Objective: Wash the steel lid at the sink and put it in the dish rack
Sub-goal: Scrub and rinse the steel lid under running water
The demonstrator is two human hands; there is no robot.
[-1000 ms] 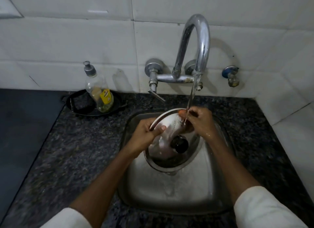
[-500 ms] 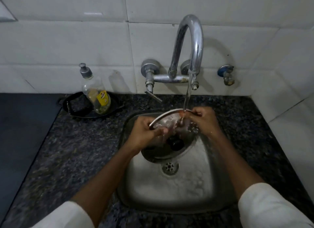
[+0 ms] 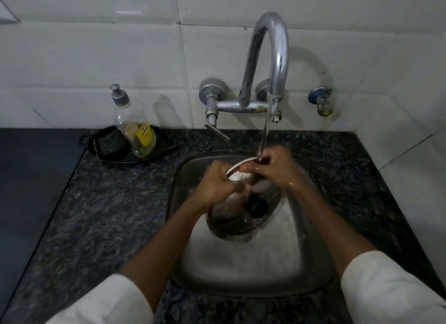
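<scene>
The round steel lid (image 3: pixel 231 223) with a black knob (image 3: pixel 258 206) is held tilted over the steel sink (image 3: pixel 241 270), its top rim under the running water from the tap (image 3: pixel 270 58). My left hand (image 3: pixel 214 183) grips the lid's left edge. My right hand (image 3: pixel 275 168) holds the upper right rim where the stream lands. Both hands cover much of the lid. No dish rack is in view.
A dish soap bottle (image 3: pixel 135 128) leans in a black pan (image 3: pixel 113 150) on the dark granite counter (image 3: pixel 101 215) left of the sink. A small valve (image 3: pixel 322 101) sticks out of the white tiled wall at the right.
The lid has tipped more steeply and its lower part has dropped deeper into the sink. Both hands have drawn closer together at the top rim, under the stream.
</scene>
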